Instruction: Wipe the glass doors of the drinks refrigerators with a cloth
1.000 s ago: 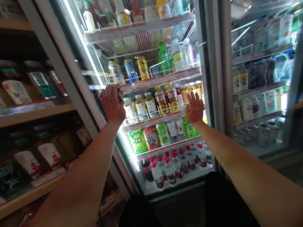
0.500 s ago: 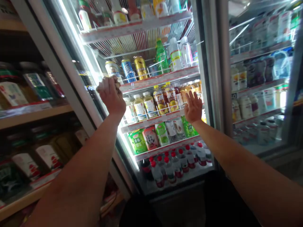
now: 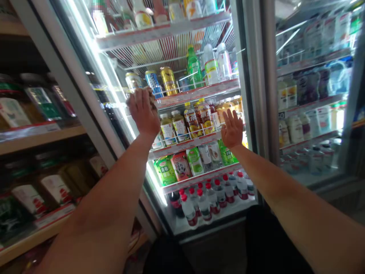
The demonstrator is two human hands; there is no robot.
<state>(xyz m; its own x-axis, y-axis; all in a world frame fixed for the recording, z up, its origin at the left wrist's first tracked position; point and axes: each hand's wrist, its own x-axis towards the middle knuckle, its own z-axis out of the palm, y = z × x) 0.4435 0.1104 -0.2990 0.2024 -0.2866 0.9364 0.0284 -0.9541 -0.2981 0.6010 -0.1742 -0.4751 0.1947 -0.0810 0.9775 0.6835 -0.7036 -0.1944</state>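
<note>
My left hand [image 3: 144, 112] presses a crumpled pale cloth [image 3: 151, 92] against the glass door [image 3: 225, 23] of a lit drinks fridge, level with the shelf of cans [image 3: 168, 80]. Only the cloth's edge shows above my fingers. My right hand [image 3: 232, 129] lies flat on the same glass near the door's right frame [image 3: 252, 95], fingers spread and holding nothing. Behind the glass under my hands stand rows of yellow-capped tea bottles [image 3: 196, 120].
Lower fridge shelves hold green and pink cartons [image 3: 179, 165] and red-capped water bottles [image 3: 212, 196]. A second glass-door fridge [image 3: 310, 95] stands to the right. Dim wooden shelves [image 3: 42, 137] of packaged goods run along the left.
My left hand has slid the cloth up and to the right across the glass. My right hand has stayed flat in nearly the same spot.
</note>
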